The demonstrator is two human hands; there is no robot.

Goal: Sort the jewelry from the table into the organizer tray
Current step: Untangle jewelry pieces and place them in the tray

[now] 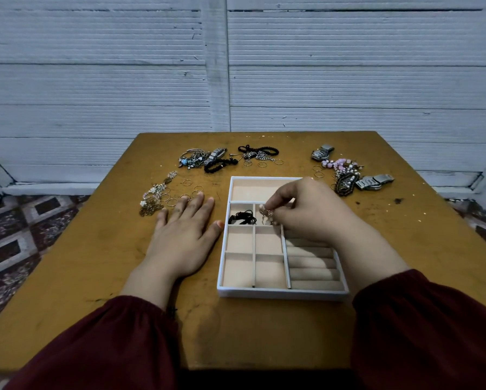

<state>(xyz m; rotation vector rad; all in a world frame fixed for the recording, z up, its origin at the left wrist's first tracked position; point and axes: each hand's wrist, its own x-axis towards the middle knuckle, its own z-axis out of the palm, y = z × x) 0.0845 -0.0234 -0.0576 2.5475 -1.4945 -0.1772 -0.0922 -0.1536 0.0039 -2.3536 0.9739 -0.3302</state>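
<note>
A wall of white ribbed panels [95, 80] fills the back, split by a flat vertical white strip [217, 66]. A low white ledge [50, 188] runs along its foot. Below lies a floor of maroon and grey patterned square tiles [16, 235], showing at far left and far right

- Dim, cool, even light; source probably overhead, out of view.
- Faint soft shadow on table [264, 333] beside left hand [184, 240].
- Wide-angle bending: wall [95, 85] lines bow near frame edges.
- Sleeves [95, 347] very dark, soft at bottom.
- Jewelry [202, 160] fine detail mushy, slightly noisy.
</note>
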